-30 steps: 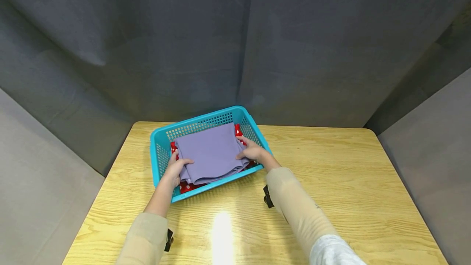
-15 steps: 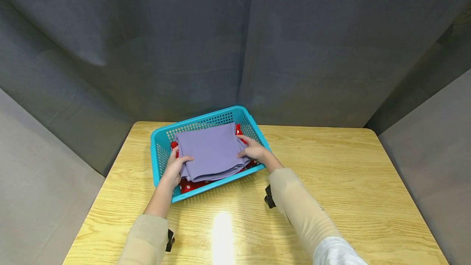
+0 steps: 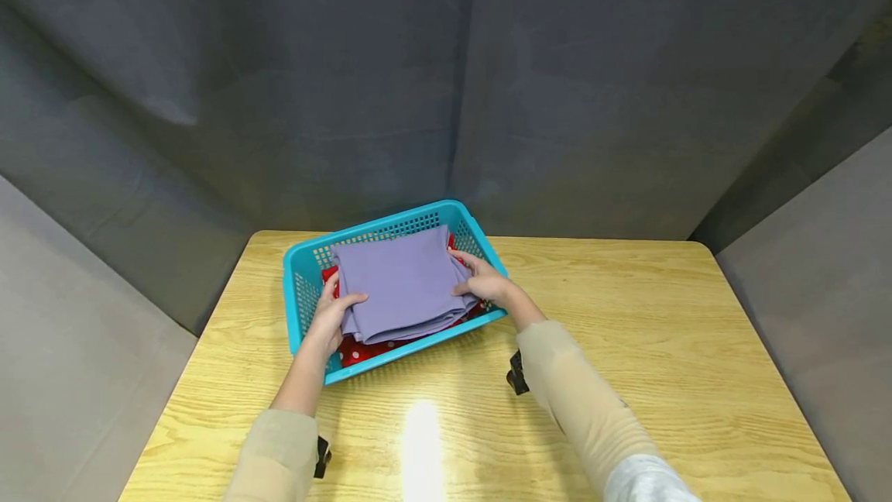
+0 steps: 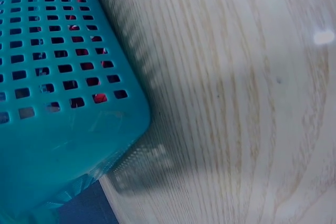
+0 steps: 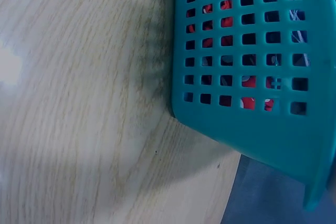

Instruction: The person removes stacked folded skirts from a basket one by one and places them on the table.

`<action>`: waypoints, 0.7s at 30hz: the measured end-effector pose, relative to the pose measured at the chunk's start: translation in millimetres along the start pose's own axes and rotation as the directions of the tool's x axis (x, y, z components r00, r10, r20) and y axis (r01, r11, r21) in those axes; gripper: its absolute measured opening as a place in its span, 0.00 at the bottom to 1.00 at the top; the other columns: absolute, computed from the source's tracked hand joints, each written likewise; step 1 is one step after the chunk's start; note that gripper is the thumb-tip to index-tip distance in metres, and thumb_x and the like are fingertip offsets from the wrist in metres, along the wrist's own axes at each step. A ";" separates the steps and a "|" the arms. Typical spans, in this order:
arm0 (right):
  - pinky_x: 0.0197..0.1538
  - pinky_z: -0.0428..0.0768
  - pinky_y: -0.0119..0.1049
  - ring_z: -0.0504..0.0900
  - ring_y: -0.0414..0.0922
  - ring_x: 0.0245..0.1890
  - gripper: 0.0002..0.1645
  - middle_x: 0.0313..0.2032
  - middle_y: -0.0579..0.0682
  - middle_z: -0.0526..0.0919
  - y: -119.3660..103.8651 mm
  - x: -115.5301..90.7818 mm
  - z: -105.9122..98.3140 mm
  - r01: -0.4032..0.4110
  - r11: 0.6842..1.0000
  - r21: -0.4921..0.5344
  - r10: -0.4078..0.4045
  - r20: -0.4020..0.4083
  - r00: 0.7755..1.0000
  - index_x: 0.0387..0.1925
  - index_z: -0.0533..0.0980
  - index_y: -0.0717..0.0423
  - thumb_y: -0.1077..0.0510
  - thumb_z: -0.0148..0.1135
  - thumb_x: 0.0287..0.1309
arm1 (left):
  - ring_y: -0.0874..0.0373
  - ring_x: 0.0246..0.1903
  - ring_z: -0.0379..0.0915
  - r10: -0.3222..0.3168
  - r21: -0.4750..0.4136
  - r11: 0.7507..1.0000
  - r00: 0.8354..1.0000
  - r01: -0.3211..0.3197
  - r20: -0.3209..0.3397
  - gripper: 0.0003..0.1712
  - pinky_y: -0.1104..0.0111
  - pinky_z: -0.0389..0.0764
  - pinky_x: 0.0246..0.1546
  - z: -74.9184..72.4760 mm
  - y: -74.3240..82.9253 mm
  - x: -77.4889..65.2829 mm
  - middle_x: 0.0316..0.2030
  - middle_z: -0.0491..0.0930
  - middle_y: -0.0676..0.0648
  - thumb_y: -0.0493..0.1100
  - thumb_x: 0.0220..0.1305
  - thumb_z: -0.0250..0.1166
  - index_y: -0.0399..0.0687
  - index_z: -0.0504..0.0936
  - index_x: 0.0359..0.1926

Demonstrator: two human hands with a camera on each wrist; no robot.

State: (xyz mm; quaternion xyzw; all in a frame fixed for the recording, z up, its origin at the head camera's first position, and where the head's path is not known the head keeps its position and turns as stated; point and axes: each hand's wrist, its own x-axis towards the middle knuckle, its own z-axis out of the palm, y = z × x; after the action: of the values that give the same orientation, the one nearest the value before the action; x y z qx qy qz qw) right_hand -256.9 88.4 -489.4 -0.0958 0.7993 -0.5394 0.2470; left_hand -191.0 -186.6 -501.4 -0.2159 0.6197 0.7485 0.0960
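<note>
In the head view, a folded purple cloth (image 3: 397, 281) lies inside a turquoise plastic basket (image 3: 418, 345), over a red fabric with white dots (image 3: 357, 352). My left hand (image 3: 331, 320) grips the cloth's left edge, thumb on top and fingers down its side. At the right edge my right hand (image 3: 485, 283) holds the folded layers between thumb and fingers. Both wrist views show only the outside of the basket: its wall (image 4: 58, 140) on the left side, and its corner wall (image 5: 247, 129) on the right. Neither hand's grip shows there.
The basket stands at an angle near the back left of a light wooden table (image 3: 627, 347). Behind it hangs a dark grey curtain (image 3: 334, 99), and pale grey panels (image 3: 70, 347) flank the table. A small black device (image 3: 518, 374) sits at the right wrist.
The purple cloth has shifted slightly toward the back and right, baring a bit more red fabric in front. My right hand has moved a little right with it; the left hand stays nearly put.
</note>
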 end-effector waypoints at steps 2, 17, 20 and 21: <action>0.43 0.73 0.37 0.55 0.52 0.64 0.49 0.70 0.53 0.46 -0.9 -1.5 -1.2 0.012 1.000 0.006 -0.012 0.003 1.000 0.68 0.53 0.40 0.70 0.62 0.49 | 0.59 0.34 0.75 0.009 -0.006 1.000 1.000 -0.009 0.010 0.47 0.66 0.79 0.33 0.1 0.4 -0.7 0.60 0.62 0.45 0.33 0.55 0.61 0.66 0.48 0.69; 0.54 0.70 0.46 0.50 0.54 0.67 0.46 0.70 0.50 0.45 -10.2 -16.4 -10.1 0.071 0.997 0.009 -0.071 0.003 0.997 0.68 0.55 0.40 0.68 0.61 0.51 | 0.51 0.48 0.69 0.069 0.029 0.997 0.997 -0.070 0.033 0.46 0.66 0.78 0.38 4.3 4.7 -8.4 0.62 0.60 0.46 0.35 0.55 0.62 0.65 0.50 0.69; 0.52 0.72 0.45 0.53 0.55 0.66 0.46 0.70 0.51 0.44 -12.0 -20.3 -13.7 0.086 0.996 0.033 -0.086 0.016 0.996 0.68 0.53 0.41 0.69 0.60 0.52 | 0.51 0.47 0.69 0.084 0.036 0.996 0.996 -0.085 0.033 0.45 0.66 0.78 0.38 8.0 7.4 -9.1 0.60 0.62 0.45 0.35 0.55 0.62 0.65 0.51 0.68; 0.52 0.71 0.45 0.53 0.55 0.66 0.46 0.70 0.51 0.43 -12.5 -21.6 -14.8 0.088 0.995 0.037 -0.088 0.017 0.996 0.68 0.53 0.41 0.69 0.60 0.52 | 0.51 0.46 0.70 0.086 0.037 0.995 0.996 -0.087 0.035 0.45 0.66 0.78 0.38 9.2 8.3 -9.5 0.60 0.62 0.44 0.35 0.55 0.62 0.65 0.51 0.68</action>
State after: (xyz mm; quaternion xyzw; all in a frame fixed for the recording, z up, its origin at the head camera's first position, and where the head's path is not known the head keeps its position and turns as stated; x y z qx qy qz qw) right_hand -247.1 104.5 -467.3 -0.1315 0.7821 -0.5632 0.2322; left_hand -187.9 -178.3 -488.5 -0.1744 0.6410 0.7434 0.0778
